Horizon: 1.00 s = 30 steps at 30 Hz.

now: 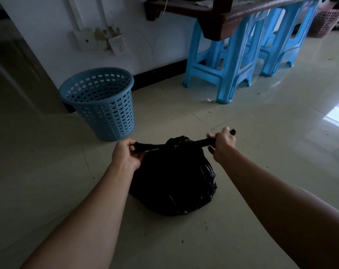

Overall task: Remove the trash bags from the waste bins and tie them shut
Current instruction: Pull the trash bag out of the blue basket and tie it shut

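Black plastic trash bag sits on the tiled floor, already out of the blue perforated waste bin. Your left hand and right hand each clench a twisted end, apparently tightening the knot.

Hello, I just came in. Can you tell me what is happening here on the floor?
A person is tying a black trash bag that sits on the tiled floor. The left hand and the right hand each grip one twisted end of the bag's top and hold the ends out to opposite sides, stretched taut over the gathered neck. A blue perforated waste bin stands apart, behind the bag to the left, with no bag visible in it.
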Available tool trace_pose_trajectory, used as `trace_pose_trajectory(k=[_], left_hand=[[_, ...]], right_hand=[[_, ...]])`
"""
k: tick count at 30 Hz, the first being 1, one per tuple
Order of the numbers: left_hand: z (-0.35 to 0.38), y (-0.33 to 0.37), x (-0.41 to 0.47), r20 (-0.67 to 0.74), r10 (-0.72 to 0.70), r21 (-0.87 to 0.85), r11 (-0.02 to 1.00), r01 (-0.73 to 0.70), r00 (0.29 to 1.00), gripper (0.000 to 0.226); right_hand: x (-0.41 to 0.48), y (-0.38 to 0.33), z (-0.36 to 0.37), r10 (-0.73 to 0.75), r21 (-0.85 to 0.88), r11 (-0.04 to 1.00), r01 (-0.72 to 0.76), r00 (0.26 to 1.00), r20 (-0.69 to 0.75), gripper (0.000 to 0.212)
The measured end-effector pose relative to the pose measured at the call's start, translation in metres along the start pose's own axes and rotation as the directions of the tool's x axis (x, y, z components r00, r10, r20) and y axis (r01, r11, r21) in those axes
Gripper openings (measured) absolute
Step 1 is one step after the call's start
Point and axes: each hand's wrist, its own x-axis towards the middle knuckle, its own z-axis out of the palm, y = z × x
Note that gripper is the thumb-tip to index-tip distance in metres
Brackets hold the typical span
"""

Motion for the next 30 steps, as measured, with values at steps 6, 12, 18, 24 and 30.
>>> trace_pose_trajectory(k=[6,12,18,24,30], left_hand=[[-0.051,0.004,0.008,-0.245,0.023,-0.009,1.000,-0.026,0.969,0.029],[-0.048,0.000,0.006,-0.368,0.218,0.291,0.950,-0.111,0.904,0.017],[-0.037,-0.021,0.009,0.067,0.268,0.872,0.452,-0.187,0.961,0.022],[-0.035,-0.036,0.009,0.192,0.011,0.971,-0.145,-0.188,0.981,0.032],[-0.035,-0.031,0.017,0.190,0.196,0.979,0.035,-0.200,0.962,0.028]], right_hand=[[0.032,0.004,-0.044,0.071,0.002,0.997,-0.072,0.969,-0.236,0.038],[0.027,0.001,-0.049,0.061,-0.320,0.945,-0.074,0.997,-0.050,0.048],[0.004,-0.006,-0.025,0.342,-0.479,0.871,-0.106,0.831,0.439,0.046],[0.000,0.025,-0.015,0.200,-0.547,0.823,0.154,0.822,0.533,0.013],[-0.019,0.043,-0.002,-0.277,-0.668,0.359,0.652,0.758,0.590,0.029]])
